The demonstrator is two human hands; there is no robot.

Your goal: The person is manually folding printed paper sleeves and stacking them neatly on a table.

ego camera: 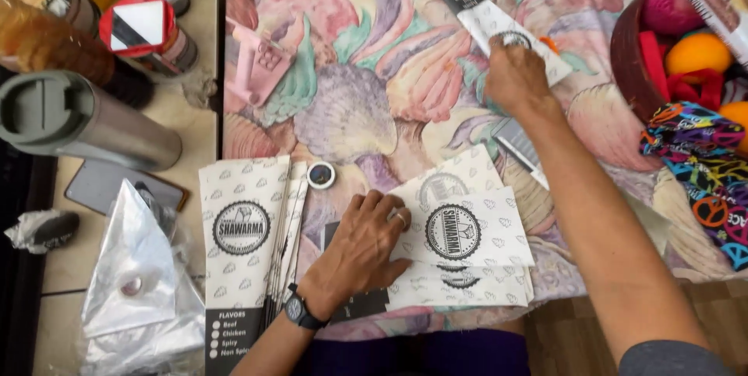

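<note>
The folded paper sleeves [460, 240] lie partly hidden under the left hand [362, 247], which presses flat on them, fingers spread. Farther out, the right hand [514, 76] pinches another paper sleeve [499, 21] (its lower end covered). A flat sleeve stack [243, 251] lies left of the wrist.

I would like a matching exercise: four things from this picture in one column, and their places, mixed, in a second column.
Things:
1. left hand
2. right hand
3. steel flask
4. small round tin

Places:
A. lying at the far left, beside the tablecloth
B. pressing on a stack of folded paper sleeves
C. on one paper sleeve at the far side of the table
D. between two piles of paper sleeves

Pairs: 1-B, 2-C, 3-A, 4-D
</note>
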